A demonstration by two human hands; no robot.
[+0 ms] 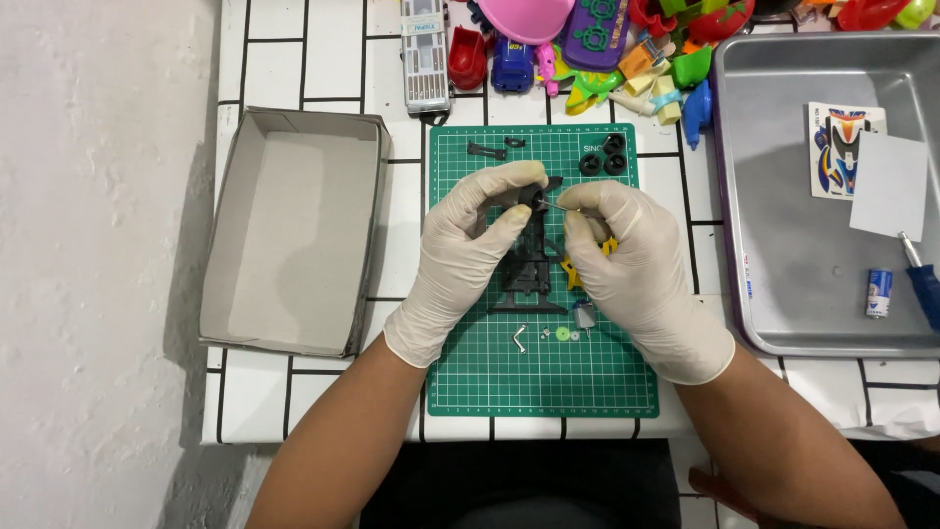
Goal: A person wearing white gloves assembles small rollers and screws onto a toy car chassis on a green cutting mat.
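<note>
1. White-tiled tabletop (323, 59) with dark grout lines is carrying everything; a green cutting mat (543, 377) is lying at its centre as the working patch.
2. I am watching both hands, gloved in pale latex, meeting above the mat's upper half.
3. Left hand (460, 257) is pinching a small black wheel (536, 197) between thumb and forefinger, grip narrow and closed on it, steadying it at chest line.
4. Right hand (632, 264) is pinching a thin metal axle (556, 206) whose tip is pointing at the wheel's hub; grip is tight on the pin, fingers curled in, seemingly for fine aim.
5. Black toy-car chassis (529, 276) is lying flat on the mat directly under the hands, close for fitting.
6. Yellow gear piece (571, 271) is peeking out beside the right fingers; whether it is touching the chassis I cannot tell.
7. Two more black wheels (603, 158) are sitting at the mat's top right; a small bent metal part (519, 338) and a green gear (562, 334) are lying below the chassis, seemingly kept in reach.
8. Empty cardboard box lid (294, 230) is resting to the left; a grey metal tray (793, 264) on the right is holding a sticker sheet (840, 147), a battery (878, 293) and a blue-handled screwdriver (923, 286).
9. Bright plastic toys (607, 49) are piling along the far edge.
</note>
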